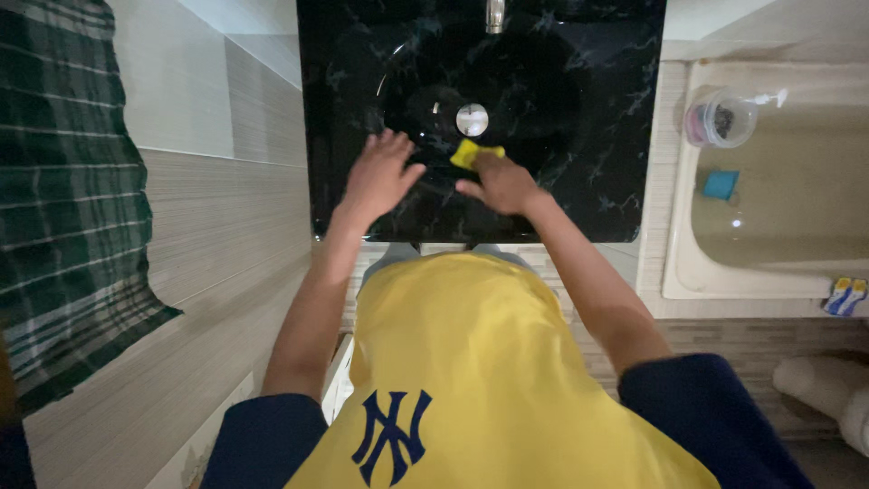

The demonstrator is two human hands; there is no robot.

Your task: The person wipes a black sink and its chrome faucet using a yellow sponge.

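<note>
A pale bathtub (pixel 769 263) fills the right side of the view, its rim running along a tiled ledge. Left of it sits a black marbled sink (pixel 579 163), a square basin block with a round bowl sunk into it, a chrome drain plug (pixel 472 119) at the bowl's centre and the foot of a metal tap (pixel 494 14) at the top edge. On the far left a green checked towel (pixel 63 199) hangs against the pale tiled wall (pixel 217 235).

Inside the tub stand a clear plastic container (pixel 721 118) with dark contents and, just below it, a small blue object (pixel 721 185). A blue and yellow packet (pixel 845 296) lies on the tub's lower right corner.

The left hand (pixel 378 177) rests flat on the sink's front slope, fingers spread wide, its grip holding nothing. The right hand (pixel 501 184) is beside it, its grip pinching a small yellow sponge (pixel 471 154), which presses on the bowl's inner wall just below the drain plug.
</note>
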